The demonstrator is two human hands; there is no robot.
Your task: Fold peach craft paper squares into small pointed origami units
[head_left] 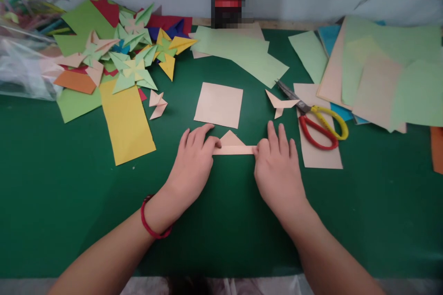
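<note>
A small pale pink sheet of folded paper (233, 149) lies on the green table, a narrow strip along its front and a triangular point sticking up behind. My left hand (198, 156) grips its left end between thumb and index finger, the other fingers bent over the table. At the right end, my right hand (278, 161) pinches the paper with thumb and index finger while its other fingers stretch forward. Just behind lies a flat pink paper square (218, 105). Two folded pink paper pieces rest to either side, one at the left (158, 104), one at the right (281, 103).
Scissors (316, 124) with red and yellow handles lie across a pink sheet (323, 159) at right. Folded paper stars (133, 71) pile up at back left, above a yellow sheet (128, 124). Green and pink sheets (415, 97) are stacked at right; a plastic bag (27, 69) sits far left.
</note>
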